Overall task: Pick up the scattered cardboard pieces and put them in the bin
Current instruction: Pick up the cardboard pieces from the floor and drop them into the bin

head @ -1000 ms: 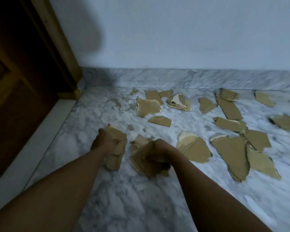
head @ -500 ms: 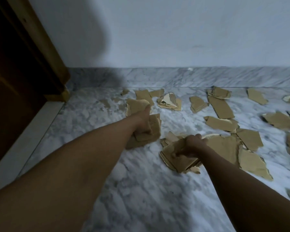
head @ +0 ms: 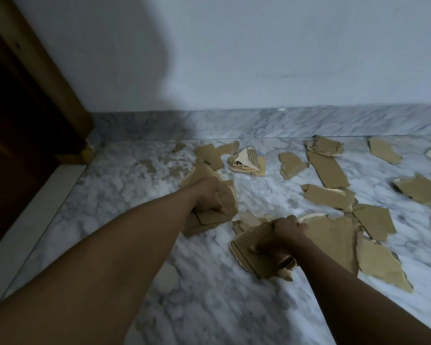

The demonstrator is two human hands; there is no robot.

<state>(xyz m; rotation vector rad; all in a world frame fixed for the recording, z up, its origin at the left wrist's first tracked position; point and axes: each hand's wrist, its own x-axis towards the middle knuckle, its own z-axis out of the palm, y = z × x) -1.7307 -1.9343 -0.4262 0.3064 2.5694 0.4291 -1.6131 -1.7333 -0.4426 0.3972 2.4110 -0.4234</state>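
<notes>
The left hand (head: pixel 209 195) is closed in a fist around a wad of cardboard scraps (head: pixel 218 212), held just above the marble floor (head: pixel 115 195). At its four o'clock, the right hand (head: pixel 281 235) is clamped on a second stack of cardboard (head: pixel 249 252), thumb on top, fingers wrapped over the far edge. More torn pieces lie loose on the floor from twelve to three o'clock of the hands: a large brown sheet (head: pixel 334 235) touching the right-hand stack, a white-faced printed scrap (head: pixel 246 160) near the baseboard (head: pixel 259 123), and others further right. At nine o'clock stands a dark wooden door (head: pixel 15 135).
</notes>
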